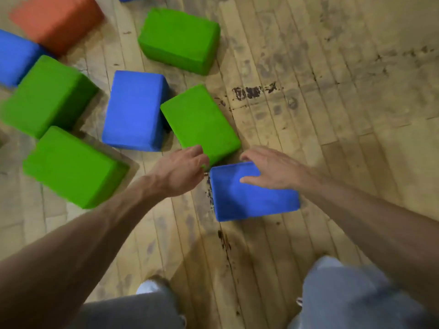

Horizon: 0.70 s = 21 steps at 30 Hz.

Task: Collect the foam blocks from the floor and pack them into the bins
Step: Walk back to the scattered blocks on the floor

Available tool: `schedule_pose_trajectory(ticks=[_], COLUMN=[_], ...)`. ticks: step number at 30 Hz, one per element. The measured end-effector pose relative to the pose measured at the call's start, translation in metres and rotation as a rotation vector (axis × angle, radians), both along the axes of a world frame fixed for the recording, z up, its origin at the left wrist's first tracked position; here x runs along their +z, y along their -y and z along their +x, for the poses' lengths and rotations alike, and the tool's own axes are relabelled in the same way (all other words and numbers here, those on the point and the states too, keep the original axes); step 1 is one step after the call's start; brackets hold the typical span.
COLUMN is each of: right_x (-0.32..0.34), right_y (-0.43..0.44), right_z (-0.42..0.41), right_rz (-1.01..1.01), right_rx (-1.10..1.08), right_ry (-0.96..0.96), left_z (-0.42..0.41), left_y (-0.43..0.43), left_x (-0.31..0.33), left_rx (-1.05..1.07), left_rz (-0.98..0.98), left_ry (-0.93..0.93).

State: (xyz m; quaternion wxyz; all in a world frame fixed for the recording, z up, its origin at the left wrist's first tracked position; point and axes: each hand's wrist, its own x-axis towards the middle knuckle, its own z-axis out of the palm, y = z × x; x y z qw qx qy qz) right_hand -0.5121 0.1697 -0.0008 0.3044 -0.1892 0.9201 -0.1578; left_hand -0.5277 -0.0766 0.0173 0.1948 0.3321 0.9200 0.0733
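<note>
Several foam blocks lie on the wooden floor. My left hand (183, 169) curls its fingers around the near corner of a green block (199, 119). My right hand (268, 169) rests spread on top of a blue block (254, 200); its fingertips reach over the far edge and the thumb lies on the top face. Both blocks sit on the floor, almost touching each other. Another blue block (135, 110) stands just left of the green one. No bin is in view.
More green blocks (71, 167) (47, 96) (178, 40) lie to the left and beyond, with an orange block (57, 20) and a blue block (14, 55) at the top left. My legs and a shoe (147, 287) are at the bottom. Bare worn floorboards (344, 91) stretch to the right.
</note>
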Motion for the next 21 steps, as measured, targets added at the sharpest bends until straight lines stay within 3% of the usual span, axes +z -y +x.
schedule_pose_trajectory(ticks=[4, 7, 10, 13, 15, 18, 21], right_x=[-0.067, -0.098, -0.107, -0.102, -0.096, -0.092, -0.091], right_y=[0.009, 0.007, 0.003, -0.003, -0.013, -0.036, -0.044], right_z=[-0.022, -0.030, -0.031, -0.028, -0.025, -0.021, -0.024], right_rz=[0.064, 0.112, 0.074, 0.067, 0.118, 0.071, 0.040], right_rx=[0.163, 0.208, 0.094, 0.031, -0.003, -0.161, -0.300], right_ry=[0.027, 0.074, 0.164, 0.213, 0.254, 0.318, 0.291], left_z=[-0.024, -0.039, -0.041, -0.035, -0.035, -0.034, -0.036], left_y=[-0.006, -0.005, -0.006, -0.005, -0.001, -0.008, -0.028], left_x=[-0.067, -0.096, -0.113, -0.122, -0.127, -0.134, -0.140], left_rx=[-0.043, 0.097, 0.391, 0.841, 1.147, 1.344, 1.385], left_rz=[-0.040, -0.054, -0.009, 0.113, 0.179, 0.564, 0.839], left_ry=[-0.063, -0.097, -0.032, 0.038, 0.206, 0.651, 0.706])
